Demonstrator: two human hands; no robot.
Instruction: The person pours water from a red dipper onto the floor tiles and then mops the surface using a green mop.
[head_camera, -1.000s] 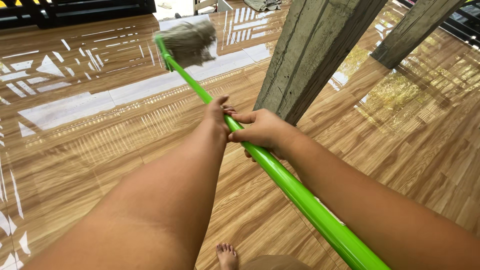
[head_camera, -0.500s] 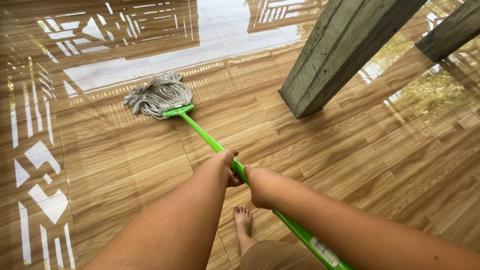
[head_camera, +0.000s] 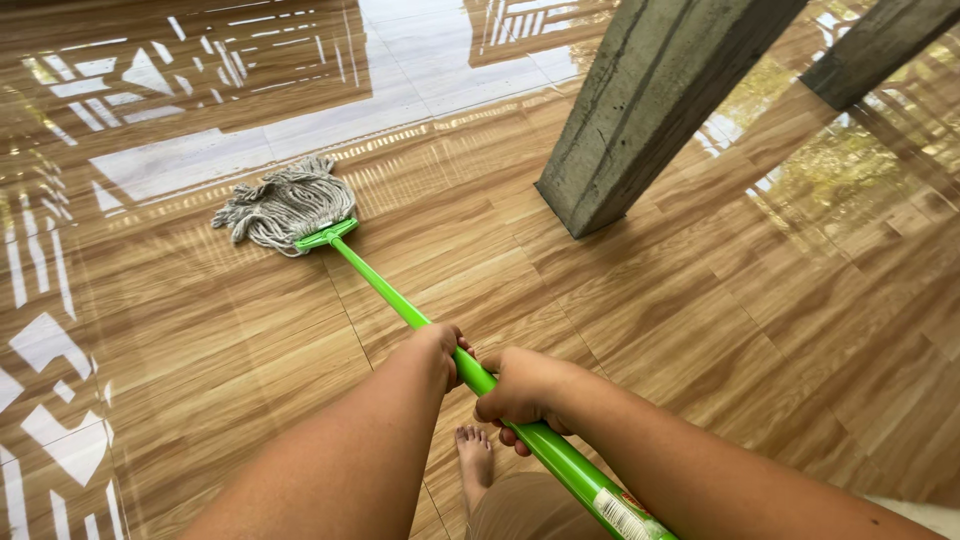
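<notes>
A mop with a bright green handle (head_camera: 385, 290) runs from the lower right up to a grey string mop head (head_camera: 278, 205) lying on the glossy wood-look floor (head_camera: 200, 340). My left hand (head_camera: 440, 352) grips the handle higher up, and my right hand (head_camera: 520, 392) grips it just below, the two hands almost touching. A paper label (head_camera: 622, 515) wraps the handle near the bottom edge. My bare foot (head_camera: 474, 458) shows under the hands.
A grey concrete pillar (head_camera: 640, 110) stands on the floor to the right of the mop head. A second pillar (head_camera: 870, 45) rises at the top right. The wet floor mirrors bright window shapes at the left and top.
The mop head came down from raised in the air to flat on the floor, then shifted slightly left. My view tilted down and both hands slid lower in the picture.
</notes>
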